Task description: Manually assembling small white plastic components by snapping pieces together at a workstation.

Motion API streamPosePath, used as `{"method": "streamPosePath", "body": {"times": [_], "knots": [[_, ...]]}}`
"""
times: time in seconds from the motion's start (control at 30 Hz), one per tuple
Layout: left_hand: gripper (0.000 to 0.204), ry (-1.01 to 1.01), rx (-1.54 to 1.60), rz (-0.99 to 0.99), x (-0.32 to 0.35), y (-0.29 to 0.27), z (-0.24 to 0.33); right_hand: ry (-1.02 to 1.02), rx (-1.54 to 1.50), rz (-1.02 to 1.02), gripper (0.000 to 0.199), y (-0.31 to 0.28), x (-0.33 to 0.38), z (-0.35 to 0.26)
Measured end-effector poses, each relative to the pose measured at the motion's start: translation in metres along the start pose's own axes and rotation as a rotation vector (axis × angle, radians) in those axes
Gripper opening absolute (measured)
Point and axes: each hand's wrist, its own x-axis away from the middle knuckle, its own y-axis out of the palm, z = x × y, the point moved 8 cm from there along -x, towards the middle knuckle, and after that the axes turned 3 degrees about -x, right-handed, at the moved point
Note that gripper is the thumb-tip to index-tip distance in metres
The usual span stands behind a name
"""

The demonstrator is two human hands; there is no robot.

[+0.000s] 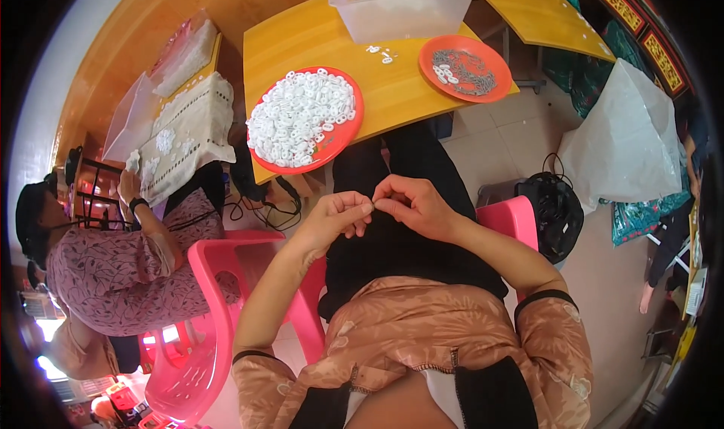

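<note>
Over my lap, my left hand [341, 216] and my right hand [415, 209] meet with thumbs and fingertips pinched together. Whatever small thing is between them is too tiny and too covered to make out. Ahead to the left, a red plate [357, 112] carries a big heap of small white plastic pieces [298, 116] with holes in them. To the right of it on the table, an orange-red plate [495, 49] bears many small grey metal pieces [473, 73] and several white pieces [445, 73].
Both plates stand on a yellow wooden table [302, 41] with a translucent plastic bin [400, 18] at its back. At left another person [128, 255] works at a cloth-covered table. Pink chairs [207, 278], a black bag [548, 214] and a white sack [626, 135] are around me.
</note>
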Motion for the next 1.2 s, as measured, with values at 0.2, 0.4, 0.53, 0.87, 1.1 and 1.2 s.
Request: {"method": "streamPosePath", "body": {"times": [0.2,0.4,0.53,0.87,1.1,1.2], "knots": [[0.010,0.153,-0.247,0.154,0.003,-0.009,0.016,0.224,-0.606,0.200,0.016,-0.014,0.001,0.024],[0.008,0.490,-0.777,0.490,-0.016,-0.028,0.080,0.355,-0.535,0.062,0.024,-0.006,0.006,0.051],[0.007,0.782,-1.189,0.688,-0.055,-0.006,0.110,0.288,-0.380,0.092,0.025,-0.002,0.002,0.052],[0.007,0.914,-1.621,0.851,-0.126,0.026,0.112,0.212,-0.219,0.086,0.017,-0.006,0.002,0.047],[0.009,1.023,-1.463,0.918,-0.090,-0.008,0.132,0.195,-0.235,0.072,0.018,-0.007,0.001,0.049],[0.010,0.820,-1.386,0.931,-0.079,-0.056,0.133,0.189,-0.225,0.070,0.017,-0.005,0.000,0.056]]}}
